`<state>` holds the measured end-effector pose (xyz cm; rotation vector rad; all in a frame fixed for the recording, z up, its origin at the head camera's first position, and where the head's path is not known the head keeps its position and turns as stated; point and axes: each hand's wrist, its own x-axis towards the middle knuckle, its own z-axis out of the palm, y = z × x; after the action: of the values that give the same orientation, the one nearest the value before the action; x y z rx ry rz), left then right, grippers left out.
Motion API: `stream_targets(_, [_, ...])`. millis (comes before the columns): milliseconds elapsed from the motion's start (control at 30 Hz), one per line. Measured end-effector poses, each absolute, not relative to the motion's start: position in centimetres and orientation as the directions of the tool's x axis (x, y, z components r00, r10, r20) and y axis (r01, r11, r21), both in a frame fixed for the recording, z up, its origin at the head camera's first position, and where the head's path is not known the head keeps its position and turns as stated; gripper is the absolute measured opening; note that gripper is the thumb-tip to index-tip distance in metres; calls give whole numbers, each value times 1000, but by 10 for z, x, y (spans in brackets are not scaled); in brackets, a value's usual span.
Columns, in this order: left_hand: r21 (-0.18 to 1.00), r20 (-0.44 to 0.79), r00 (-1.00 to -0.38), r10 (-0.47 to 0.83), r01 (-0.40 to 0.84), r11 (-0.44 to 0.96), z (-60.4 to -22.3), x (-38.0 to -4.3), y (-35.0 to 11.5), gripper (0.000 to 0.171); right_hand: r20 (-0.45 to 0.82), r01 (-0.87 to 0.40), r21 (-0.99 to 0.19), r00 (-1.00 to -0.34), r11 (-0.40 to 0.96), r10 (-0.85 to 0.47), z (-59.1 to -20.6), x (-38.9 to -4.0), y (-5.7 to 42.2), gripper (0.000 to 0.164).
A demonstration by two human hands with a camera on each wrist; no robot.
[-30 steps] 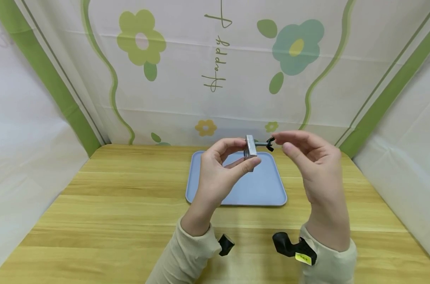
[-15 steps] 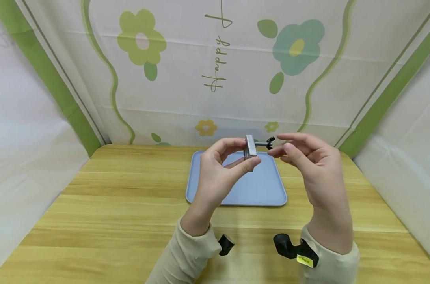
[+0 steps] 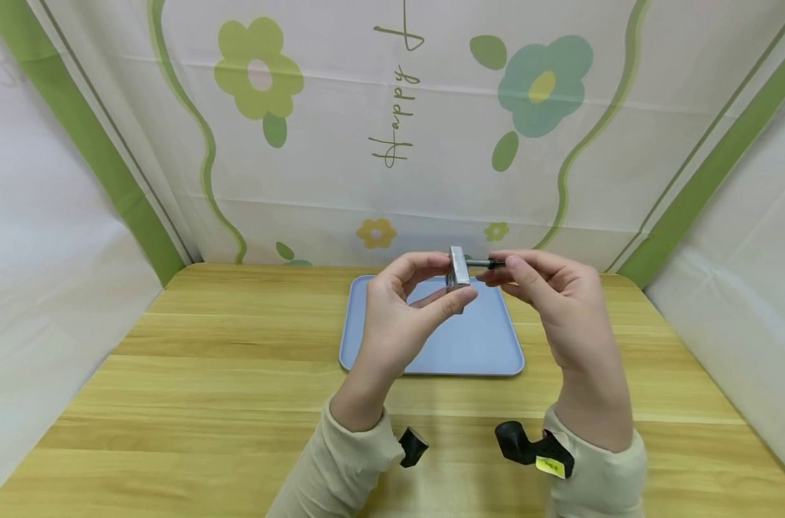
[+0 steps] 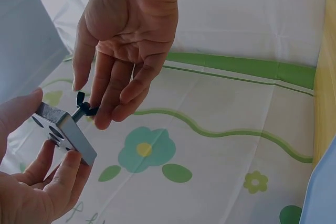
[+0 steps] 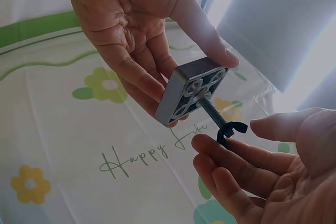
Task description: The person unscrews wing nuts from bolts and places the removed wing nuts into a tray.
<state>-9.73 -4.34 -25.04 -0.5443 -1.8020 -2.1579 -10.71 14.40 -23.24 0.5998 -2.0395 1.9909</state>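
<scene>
A square silver metal block (image 5: 184,90) with round recesses in its face is gripped at its edges by my left hand (image 3: 405,309), thumb on one side and fingers on the other. Out of its middle stands a threaded wing screw (image 5: 212,113) with a black winged head, pointing right in the head view. My right hand (image 3: 570,302) has its thumb and fingers around the wings, thumb on the near side. In the right wrist view the fingertips touch the head from below, and the thumb tip lies very close to one wing.
A light blue tray (image 3: 489,345) lies on the wooden table (image 3: 204,388) below and behind my hands. White fabric walls with green bands and printed flowers (image 3: 259,72) enclose the table at the back and sides. A black wrist camera mount (image 3: 528,446) sits on the right sleeve.
My right hand has come left from beside the wing screw, its fingers now closing around the winged head. The wings now show edge-on. My left hand and the block hold steady.
</scene>
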Motion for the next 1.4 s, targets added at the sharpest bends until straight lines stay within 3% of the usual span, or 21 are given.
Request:
stream_targets(633, [875, 458, -889, 31, 444, -195, -251, -97, -43, 35, 578, -557, -815, -802, -160, -152, -236, -111, 141, 28])
stream_targets(800, [879, 450, -893, 31, 436, -192, -251, -98, -43, 35, 624, -597, -770, -778, -226, -71, -232, -108, 143, 23])
stream_targets(967, [884, 441, -897, 27, 429, -187, -251, -98, -42, 35, 601, -592, -767, -798, -249, 45, -227, -99, 146, 16])
stream_targets(1233, [881, 447, -894, 29, 434, -188, -252, -98, -41, 35, 586, -571, -805, -808, -163, -63, -226, -94, 147, 19])
stream_targets(1400, [879, 452, -892, 28, 440, -183, -252, -98, -42, 34, 522, -517, -853, -850, -72, -77, -228, -97, 147, 19])
